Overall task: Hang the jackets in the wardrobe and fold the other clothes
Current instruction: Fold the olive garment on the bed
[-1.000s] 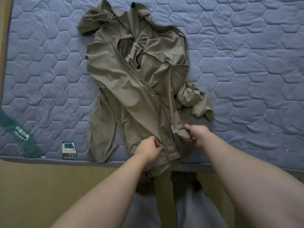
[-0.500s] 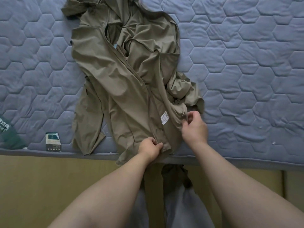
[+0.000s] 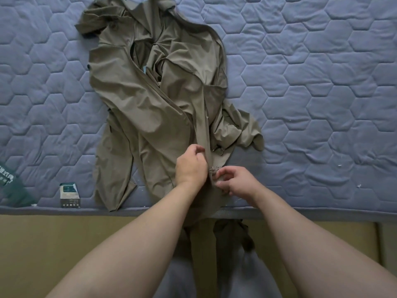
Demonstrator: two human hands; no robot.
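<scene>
1. The olive jacket (image 3: 154,100) lies crumpled on the quilted mattress (image 3: 322,82), its hem over the near edge.
2. The left hand (image 3: 190,166) curls around the front edge.
3. The right hand (image 3: 234,179) pinches the hem by the zipper.

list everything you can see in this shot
jacket: one, olive brown, spread crumpled on the mattress, its lower end hanging over the near edge
mattress: one, blue-grey with hexagon quilting, fills the upper part of the view
small box: one, white and dark green, near the mattress's front edge, left of the jacket
label: one, dark green with white print, at the far left edge
tan surface: one, below the mattress edge
trousers: grey, bottom centre
left hand: grips the jacket's front edge
right hand: pinches the jacket beside the left hand
</scene>
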